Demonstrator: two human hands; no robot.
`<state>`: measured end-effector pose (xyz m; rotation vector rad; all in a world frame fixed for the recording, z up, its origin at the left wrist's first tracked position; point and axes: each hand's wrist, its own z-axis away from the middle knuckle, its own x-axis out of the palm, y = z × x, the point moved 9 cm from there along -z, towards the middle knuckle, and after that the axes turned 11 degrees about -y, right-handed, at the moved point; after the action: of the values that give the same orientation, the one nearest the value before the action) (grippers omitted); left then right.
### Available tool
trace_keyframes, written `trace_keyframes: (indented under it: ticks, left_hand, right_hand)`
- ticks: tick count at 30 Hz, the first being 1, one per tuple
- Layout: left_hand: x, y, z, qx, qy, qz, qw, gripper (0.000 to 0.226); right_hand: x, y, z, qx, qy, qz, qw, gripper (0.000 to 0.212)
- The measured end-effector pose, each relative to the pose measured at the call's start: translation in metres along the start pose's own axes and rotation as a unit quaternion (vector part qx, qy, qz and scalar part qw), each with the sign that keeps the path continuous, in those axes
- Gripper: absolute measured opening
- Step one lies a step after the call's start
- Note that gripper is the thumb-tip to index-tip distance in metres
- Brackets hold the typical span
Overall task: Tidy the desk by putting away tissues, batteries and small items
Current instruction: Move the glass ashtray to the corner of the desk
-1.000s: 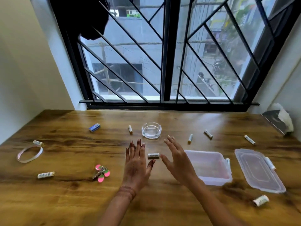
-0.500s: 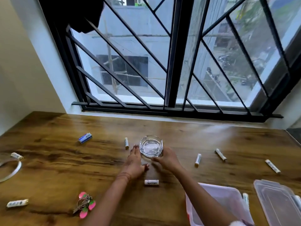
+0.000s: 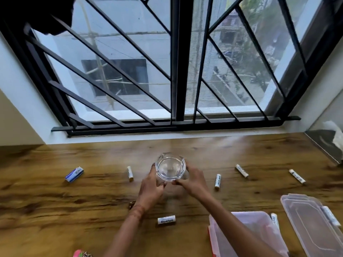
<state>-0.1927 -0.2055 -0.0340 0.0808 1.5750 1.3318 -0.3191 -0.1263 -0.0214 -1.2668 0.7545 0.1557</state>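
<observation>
The surface runs back to the window, with bare wood left of the hands. An open box and its lid crowd the near right edge. Left hand and right hand clasp the clear ashtray between them. Batteries lie around: one nearer than the wrists, one left, one right.

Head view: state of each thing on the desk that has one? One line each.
glass ashtray: upright, empty, held between both hands
left hand: fingers on the ashtray's left side
right hand: fingers on the ashtray's right side
plastic container: open, lid off
container lid: lying flat on the desk, right of the container
nearest battery: lying on its side, loose
blue-and-white box: lying closed on the desk
</observation>
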Motion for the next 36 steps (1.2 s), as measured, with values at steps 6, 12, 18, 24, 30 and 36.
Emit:
trace_keyframes:
  ticks: [6,12,18,24,30,36]
  left_hand:
    - [0.037,0.088,-0.019,0.103,-0.013,0.023,0.994,0.074]
    - [0.131,0.169,-0.059,0.129,-0.079,0.033,0.988,0.077]
    - [0.237,0.249,-0.093,0.131,-0.118,0.043,0.983,0.075]
    - [0.319,0.303,-0.129,0.127,-0.172,0.069,0.974,0.069]
    - [0.367,0.316,-0.148,0.099,-0.227,0.092,0.964,0.059]
    - [0.387,0.311,-0.165,0.084,-0.227,0.018,0.970,0.069]
  right_hand:
    - [-0.088,0.027,0.016,0.010,0.031,-0.018,0.999,0.084]
    - [-0.202,0.097,0.042,0.051,0.079,-0.063,0.994,0.085]
    - [-0.308,0.199,0.048,0.101,0.097,-0.057,0.988,0.092]
    - [-0.367,0.269,0.055,0.137,0.109,-0.103,0.979,0.107]
    - [-0.387,0.302,0.044,0.141,0.129,-0.086,0.978,0.096]
    - [-0.391,0.318,0.031,0.146,0.114,-0.066,0.981,0.091]
